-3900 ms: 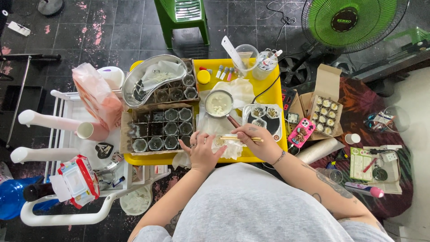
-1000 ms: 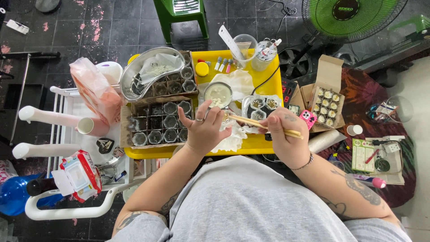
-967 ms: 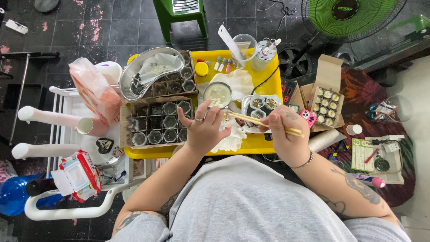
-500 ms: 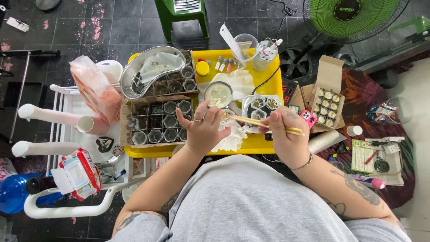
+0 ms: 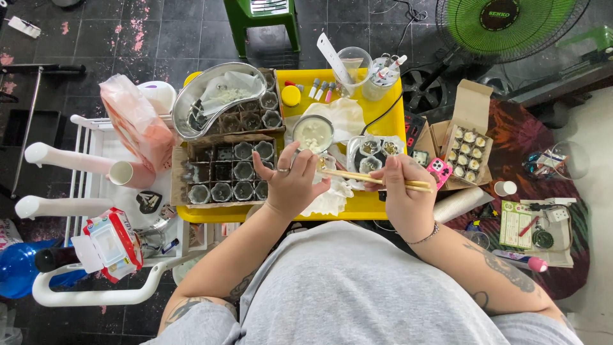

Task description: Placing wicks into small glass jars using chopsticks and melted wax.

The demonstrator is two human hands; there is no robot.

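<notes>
We see right hand point(image 5: 403, 191) closed on chopsticks point(image 5: 377, 180), tips pointing left at a small jar point(image 5: 324, 163) pinched in left hand point(image 5: 290, 182), above yellow tray point(image 5: 364, 204).

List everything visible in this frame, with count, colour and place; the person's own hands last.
chopsticks: one pair, pale wood, held level over the tray
tray: one, yellow, centre
bowl: one, metal, white contents, on the tray
pot box: one, brown, rows of dark pots, tray's left
kidney dish: one, metal, upper left
tissue: white, tray's near edge
jar carton: one, brown, small jars, right of the tray
fan: one, green, top right
stool: one, green, top
phone: one, pink case, beside the carton
left hand: over the tray, at the chopstick tips
right hand: grips the chopsticks
</notes>
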